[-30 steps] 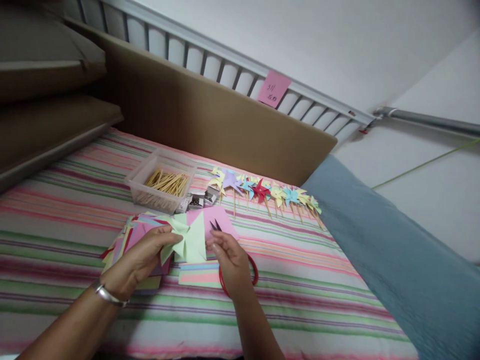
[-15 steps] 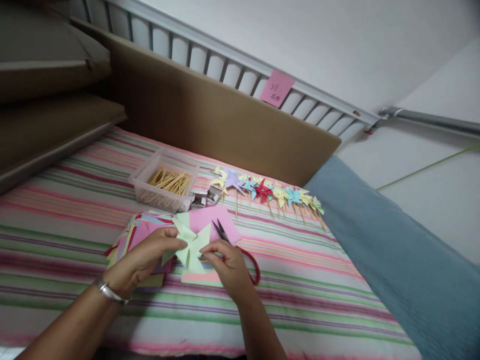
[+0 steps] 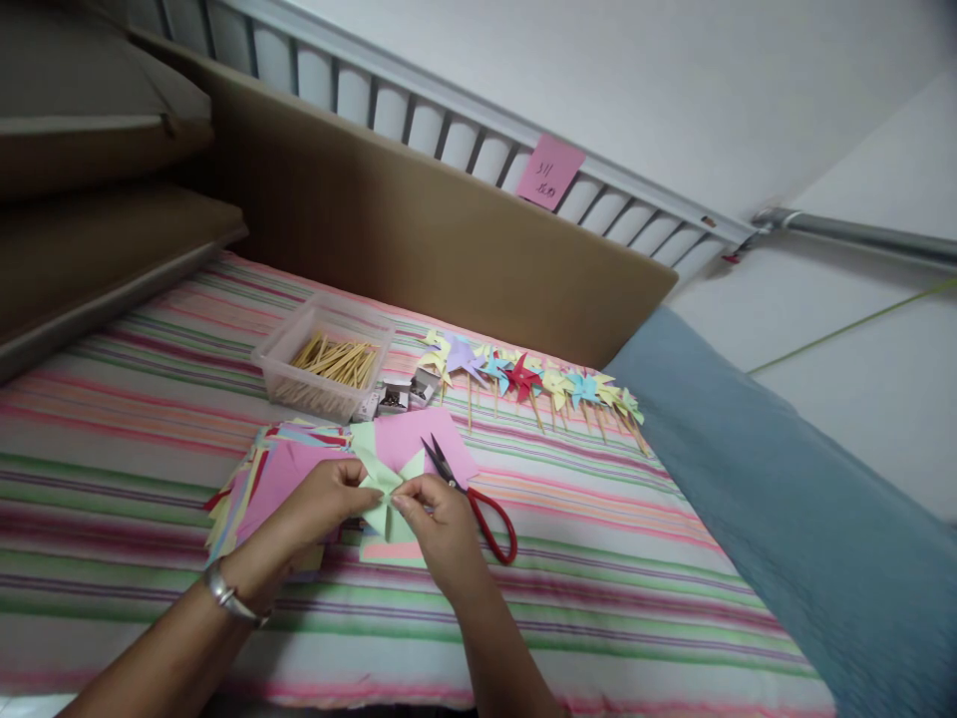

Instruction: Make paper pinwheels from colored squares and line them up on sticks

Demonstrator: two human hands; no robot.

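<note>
A pale green paper pinwheel (image 3: 381,477) is held between both hands, its blades folded in toward the middle. My left hand (image 3: 333,499) pinches it from the left, thumb near the centre. From the right, my right hand (image 3: 434,514) grips a point close to the centre with thumb and fingertips; whether a pin is there is too small to see. Red-handled scissors (image 3: 489,524) lie just behind and right of my right hand, blades over a pink paper sheet (image 3: 419,439). A pile of coloured paper (image 3: 280,479) sits beside and partly under my left hand.
Beyond the paper stand a clear plastic box (image 3: 269,364) of wooden sticks (image 3: 336,361) and small boxes (image 3: 394,397) of dark pins. A row of finished pinwheels (image 3: 523,377) lies along the cardboard panel (image 3: 449,249). Brown packages (image 3: 97,239) are at the left. Striped cloth (image 3: 598,598) covers the surface.
My right hand has moved left and inward, bringing its blade to the pinwheel's centre beside my left thumb. The hands are now closer together, and more of the scissors' red handle shows.
</note>
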